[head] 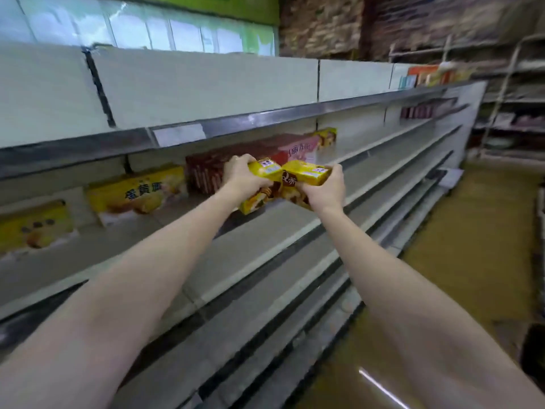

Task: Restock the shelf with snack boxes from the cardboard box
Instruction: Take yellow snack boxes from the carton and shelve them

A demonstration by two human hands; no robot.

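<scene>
Two yellow cardboard snack boxes are held out in front of the person, one in each hand, above the front edge of the long grey metal shelf [265,228]. The left hand [240,175] grips the left yellow snack box [259,184] with fingers curled around its end, and the right hand [327,187] grips the right yellow snack box [305,175] in the same way. The two boxes touch each other in the middle, between the hands.

Part of the work appears done. Just behind the left hand stands a row of dark red snack boxes [206,172], and behind the right hand a pink snack box [300,149] with one more small yellow box [326,137] beyond it. Further to the left of the left hand, two large yellow boxes with cake pictures [135,193] stand on the same shelf level.

Much is left, I judge. The shelf to the right of the right hand is bare for a long way, and the lower shelves [295,276] under the arms hold nothing visible. The picture is blurred, so I cannot read small labels well. The cardboard box that supplies the snacks is not in view; the two held boxes are not yet set down.
</scene>
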